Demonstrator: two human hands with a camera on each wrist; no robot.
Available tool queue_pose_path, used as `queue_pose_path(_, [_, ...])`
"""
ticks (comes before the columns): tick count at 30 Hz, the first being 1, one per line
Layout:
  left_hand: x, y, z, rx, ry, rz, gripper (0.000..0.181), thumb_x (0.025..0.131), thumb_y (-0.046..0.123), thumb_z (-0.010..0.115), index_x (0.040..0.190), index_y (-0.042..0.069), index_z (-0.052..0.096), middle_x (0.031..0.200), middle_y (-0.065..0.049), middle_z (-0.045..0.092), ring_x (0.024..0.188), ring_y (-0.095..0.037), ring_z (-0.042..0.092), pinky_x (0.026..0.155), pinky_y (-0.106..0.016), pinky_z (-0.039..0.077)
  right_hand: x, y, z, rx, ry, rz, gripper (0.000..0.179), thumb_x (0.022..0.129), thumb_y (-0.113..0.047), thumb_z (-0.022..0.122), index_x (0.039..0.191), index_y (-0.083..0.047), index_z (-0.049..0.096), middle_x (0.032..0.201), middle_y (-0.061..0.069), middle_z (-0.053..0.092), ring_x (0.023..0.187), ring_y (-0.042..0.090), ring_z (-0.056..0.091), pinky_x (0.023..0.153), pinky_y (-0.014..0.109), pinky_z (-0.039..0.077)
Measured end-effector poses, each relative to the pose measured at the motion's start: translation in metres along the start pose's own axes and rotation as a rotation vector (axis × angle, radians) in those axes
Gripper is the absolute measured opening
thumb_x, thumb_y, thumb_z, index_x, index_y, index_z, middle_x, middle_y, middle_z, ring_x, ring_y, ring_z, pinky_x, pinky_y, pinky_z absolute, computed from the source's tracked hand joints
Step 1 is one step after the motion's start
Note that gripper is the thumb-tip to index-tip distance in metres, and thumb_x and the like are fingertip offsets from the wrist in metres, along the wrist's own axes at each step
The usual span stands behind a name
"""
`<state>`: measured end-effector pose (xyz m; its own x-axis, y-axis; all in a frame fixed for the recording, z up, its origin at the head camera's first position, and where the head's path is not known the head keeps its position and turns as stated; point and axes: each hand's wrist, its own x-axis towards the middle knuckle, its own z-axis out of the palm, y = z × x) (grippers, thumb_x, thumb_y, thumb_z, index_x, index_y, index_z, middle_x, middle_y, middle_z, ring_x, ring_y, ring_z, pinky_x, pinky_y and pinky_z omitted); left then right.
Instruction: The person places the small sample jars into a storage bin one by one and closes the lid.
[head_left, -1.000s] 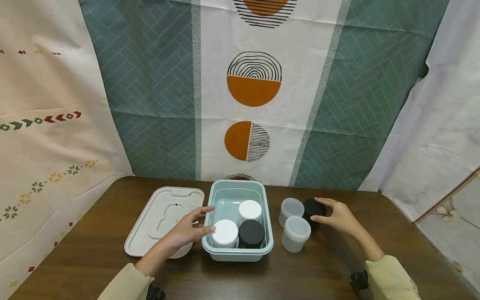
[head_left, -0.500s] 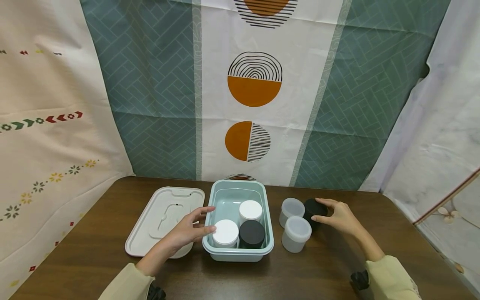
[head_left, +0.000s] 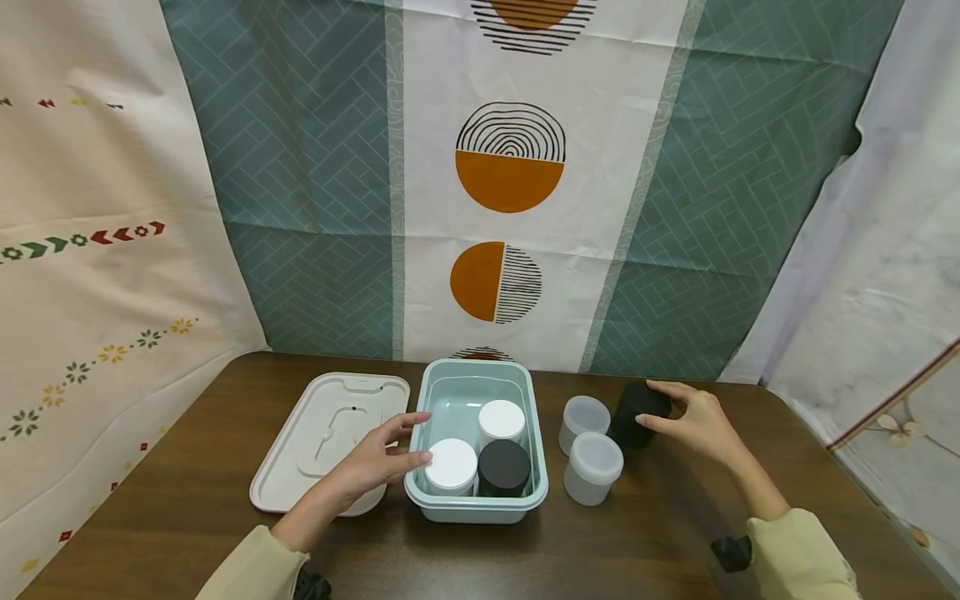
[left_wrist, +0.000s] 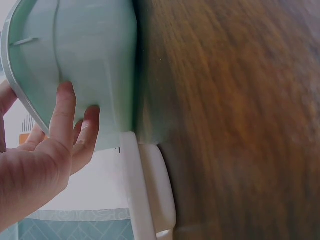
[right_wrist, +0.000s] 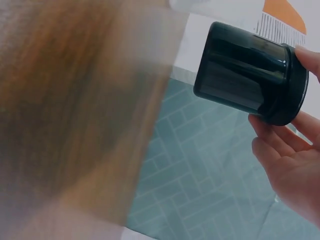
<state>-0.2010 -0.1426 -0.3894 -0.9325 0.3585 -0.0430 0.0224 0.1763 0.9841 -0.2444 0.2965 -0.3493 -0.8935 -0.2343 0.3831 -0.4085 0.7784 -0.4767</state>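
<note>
Here, the left hand [head_left: 371, 459] grips the tub [head_left: 474, 513], curved right hand [head_left: 694, 423] pinching a black jar [head_left: 634, 418].

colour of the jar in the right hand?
Black; the jar shows best in the right wrist view, its side looking glossy.

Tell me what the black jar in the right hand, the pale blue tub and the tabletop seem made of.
Black jar: plastic or dark glass; the body's sharp highlights show gloss, while its lid looks duller. Pale blue tub: probably plastic, smooth and satiny, with a moulded rim. Tabletop: wood or wood-look laminate; brown grain, soft sheen.
</note>
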Motion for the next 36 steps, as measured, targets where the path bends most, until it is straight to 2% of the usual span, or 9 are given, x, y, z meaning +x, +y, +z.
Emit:
queue_pose_path(5, [-0.001, 0.000, 0.000, 0.001, 0.001, 0.001, 0.067, 0.083, 0.024, 0.067, 0.137, 0.003, 0.033, 0.129, -0.028, 0.039, 0.104, -0.028, 0.055, 0.074, -0.039, 0.051, 0.003, -0.007, -0.006, -0.005, 0.069, -0.004, 0.054, 0.075, -0.024, 0.075, 0.118, 0.004, 0.058, 0.115, 0.023, 0.058, 0.106, 0.040, 0.052, 0.081, 0.049, 0.045])
queue_pose_path(10, [-0.001, 0.000, 0.000, -0.001, 0.001, 0.002, 0.067, 0.083, 0.023, 0.067, 0.137, 0.003, 0.033, 0.129, -0.028, 0.038, 0.104, -0.028, 0.055, 0.074, -0.039, 0.051, 0.008, -0.016, -0.013, -0.022, 0.143, -0.020, 0.050, 0.074, -0.022, 0.075, 0.116, 0.001, 0.061, 0.112, 0.021, 0.060, 0.097, 0.034, 0.056, 0.071, 0.027, 0.044])
queue_pose_path(12, [-0.001, 0.000, 0.000, 0.001, 0.002, 0.002, 0.067, 0.083, 0.024, 0.067, 0.137, 0.003, 0.033, 0.129, -0.028, 0.039, 0.103, -0.028, 0.055, 0.074, -0.039, 0.051, 0.010, -0.020, -0.015, -0.021, 0.158, -0.023, 0.049, 0.074, -0.022, 0.075, 0.116, -0.001, 0.061, 0.112, 0.020, 0.061, 0.091, 0.028, 0.056, 0.066, 0.022, 0.042])
queue_pose_path(16, [-0.001, 0.001, 0.000, 0.005, 0.003, 0.003, 0.067, 0.083, 0.024, 0.067, 0.137, 0.003, 0.034, 0.128, -0.027, 0.039, 0.103, -0.028, 0.055, 0.074, -0.039, 0.051, 0.013, -0.029, -0.017, -0.010, 0.164, -0.030, 0.049, 0.074, -0.023, 0.075, 0.116, -0.001, 0.061, 0.112, 0.019, 0.060, 0.083, 0.021, 0.053, 0.062, 0.022, 0.041])
queue_pose_path(26, [-0.001, 0.000, -0.001, 0.003, -0.001, 0.005, 0.067, 0.083, 0.023, 0.067, 0.137, 0.003, 0.033, 0.128, -0.027, 0.039, 0.104, -0.028, 0.055, 0.074, -0.039, 0.051, 0.023, -0.054, -0.012, 0.071, 0.152, -0.067, 0.048, 0.072, -0.018, 0.077, 0.114, -0.001, 0.062, 0.110, 0.018, 0.062, 0.095, 0.031, 0.058, 0.071, 0.015, 0.045])
queue_pose_path(31, [0.000, 0.000, -0.001, 0.004, -0.001, 0.005, 0.067, 0.083, 0.024, 0.068, 0.137, 0.003, 0.033, 0.128, -0.028, 0.039, 0.104, -0.029, 0.054, 0.073, -0.039, 0.051, 0.029, -0.064, -0.006, 0.115, 0.124, -0.081, 0.047, 0.073, -0.016, 0.076, 0.115, 0.000, 0.061, 0.112, 0.018, 0.060, 0.102, 0.034, 0.057, 0.082, 0.030, 0.048])
queue_pose_path(33, [0.000, 0.000, -0.001, 0.006, 0.000, 0.004, 0.067, 0.083, 0.024, 0.068, 0.137, 0.003, 0.033, 0.128, -0.028, 0.039, 0.105, -0.029, 0.054, 0.073, -0.039, 0.051, 0.031, -0.068, -0.003, 0.129, 0.116, -0.090, 0.047, 0.073, -0.015, 0.076, 0.115, 0.000, 0.061, 0.113, 0.019, 0.060, 0.103, 0.034, 0.056, 0.083, 0.040, 0.047])
queue_pose_path(36, [0.000, 0.000, -0.001, 0.010, 0.004, 0.001, 0.068, 0.083, 0.024, 0.068, 0.137, 0.003, 0.034, 0.129, -0.027, 0.040, 0.105, -0.029, 0.054, 0.073, -0.039, 0.051, 0.033, -0.074, 0.002, 0.148, 0.112, -0.115, 0.047, 0.071, -0.013, 0.076, 0.114, 0.001, 0.061, 0.112, 0.019, 0.060, 0.103, 0.034, 0.057, 0.084, 0.042, 0.046])
